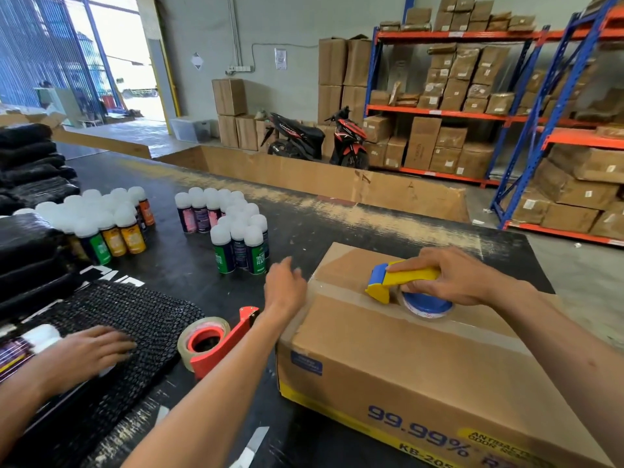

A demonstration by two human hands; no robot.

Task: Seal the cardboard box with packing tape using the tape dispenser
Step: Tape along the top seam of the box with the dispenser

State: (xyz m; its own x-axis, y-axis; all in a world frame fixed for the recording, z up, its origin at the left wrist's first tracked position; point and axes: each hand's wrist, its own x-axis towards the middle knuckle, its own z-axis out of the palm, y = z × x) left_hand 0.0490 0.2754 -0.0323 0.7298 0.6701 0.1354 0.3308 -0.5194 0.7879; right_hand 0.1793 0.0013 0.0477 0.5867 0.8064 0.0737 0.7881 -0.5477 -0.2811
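Observation:
A closed cardboard box [388,359] printed "99.99%" lies on the black table in front of me. A strip of clear tape runs along its top seam. My right hand [452,278] grips the yellow and blue tape dispenser [398,282], which rests on the seam near the middle of the box top, its blue roll against the cardboard. My left hand [285,288] sits at the box's left top edge where the seam ends, fingers spread, holding nothing.
A red tape dispenser [216,342] lies on the table left of the box. Two groups of white-capped spray cans [236,231] stand behind it. Another person's hand [84,352] presses on black bubble wrap [141,319] at the left. Shelves of cartons [456,96] fill the back right.

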